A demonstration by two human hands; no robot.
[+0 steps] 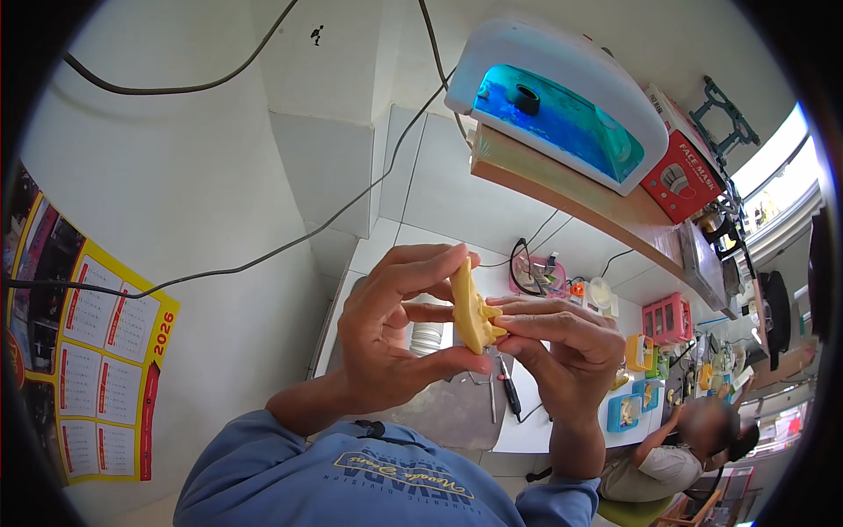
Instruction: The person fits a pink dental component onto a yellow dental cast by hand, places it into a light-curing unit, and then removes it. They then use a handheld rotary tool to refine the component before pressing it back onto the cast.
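Observation:
A pale yellow dental model (pixel 469 307) with tooth-like bumps is held up in front of my chest, above the work table. My left hand (pixel 395 316) grips its flat side and edges between fingers and thumb. My right hand (pixel 566 347) has its fingertips pinched together at the bumps on the model's right side. Whether a small piece sits between those right fingertips is hidden.
A white lamp box (pixel 562 97) glowing blue stands on a wooden shelf (pixel 571 189) beside a red face mask box (pixel 685 176). A black pen-like tool (pixel 510 391) lies on the table. A person (pixel 659 465) sits at the right near blue and pink baskets.

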